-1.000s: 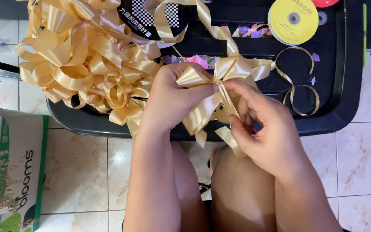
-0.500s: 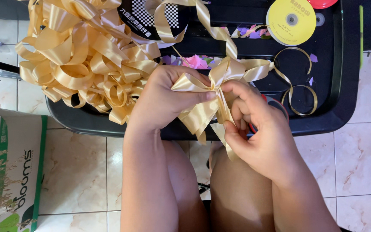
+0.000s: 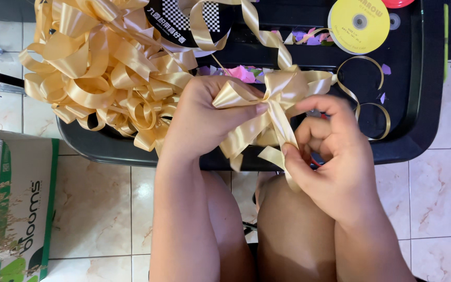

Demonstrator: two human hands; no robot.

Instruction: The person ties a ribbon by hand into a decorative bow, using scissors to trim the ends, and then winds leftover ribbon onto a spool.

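Fingers (image 3: 259,108) of the left hand (image 3: 210,117) pinch the centre knot of a gold ribbon bow (image 3: 272,112), thumb pressed on the waist of it. Right hand (image 3: 335,156) fingers are curled narrow, pinching one ribbon tail (image 3: 277,156) where it hangs below the knot.

Bow sits between both hands, held in the air just over the near edge of the black tray (image 3: 418,120), above the person's knees.

Progress, as a judgement: loops are formed on both sides and the middle is cinched, so the bow shape is mostly there. Tail is not trimmed or settled, and a strand runs up from the bow toward the ribbon spool (image 3: 191,23) at the tray's far edge, so it looks uncut. Can't tell if the knot is fully tight.

Pose: both forearms come up from the bottom of the view. Left wrist is bent inward with the palm over the bow's left loop. Right palm faces left, knuckles outward, index finger arched over the tail.

Around it: pile of finished gold bows (image 3: 105,78) on the tray's left end, near the left hand. Yellow ribbon roll (image 3: 359,23) at top right. A loose gold curl (image 3: 366,99) lies just right of the bow, with coloured paper scraps (image 3: 244,73) behind it. Tiled floor (image 3: 100,209) below, with a green-and-white carton (image 3: 24,209) at lower left.
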